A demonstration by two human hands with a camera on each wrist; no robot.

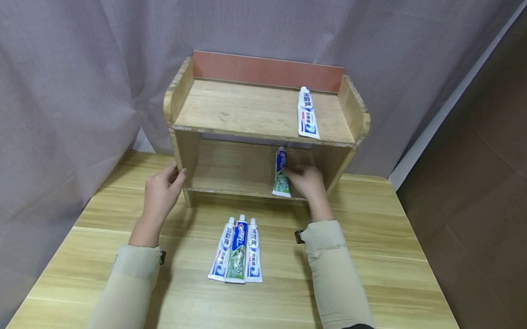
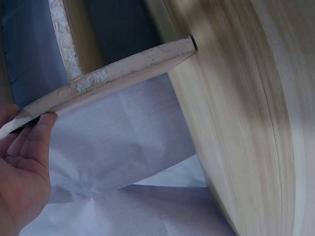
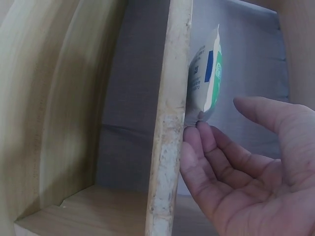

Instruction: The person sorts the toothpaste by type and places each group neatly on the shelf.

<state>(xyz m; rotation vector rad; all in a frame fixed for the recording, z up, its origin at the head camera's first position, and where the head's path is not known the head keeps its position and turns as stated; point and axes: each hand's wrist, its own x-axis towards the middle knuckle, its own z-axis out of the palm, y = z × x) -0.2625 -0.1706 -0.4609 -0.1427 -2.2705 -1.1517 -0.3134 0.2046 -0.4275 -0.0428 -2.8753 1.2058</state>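
Note:
My left hand (image 1: pixel 161 191) grips the front edge of the left side panel of a small wooden shelf (image 1: pixel 230 109), thumb on one face and fingers on the other in the left wrist view. On the lower board lies a blue and green toothpaste tube (image 1: pixel 282 186), its cap toward the back. My right hand (image 1: pixel 309 182) is at that tube's right side. In the right wrist view its fingertips touch the tube's (image 3: pixel 209 81) side, while the thumb stands apart from it. A white toothpaste tube (image 1: pixel 308 118) lies on the upper board, toward the right.
On the wooden table (image 1: pixel 374 272) before the shelf, a blue and green toothpaste tube (image 1: pixel 238 253) lies between a white tube (image 1: pixel 220 257) and another white tube (image 1: pixel 253 259). Grey cloth (image 1: pixel 272 19) hangs behind; a brown panel (image 1: pixel 489 173) stands at the right.

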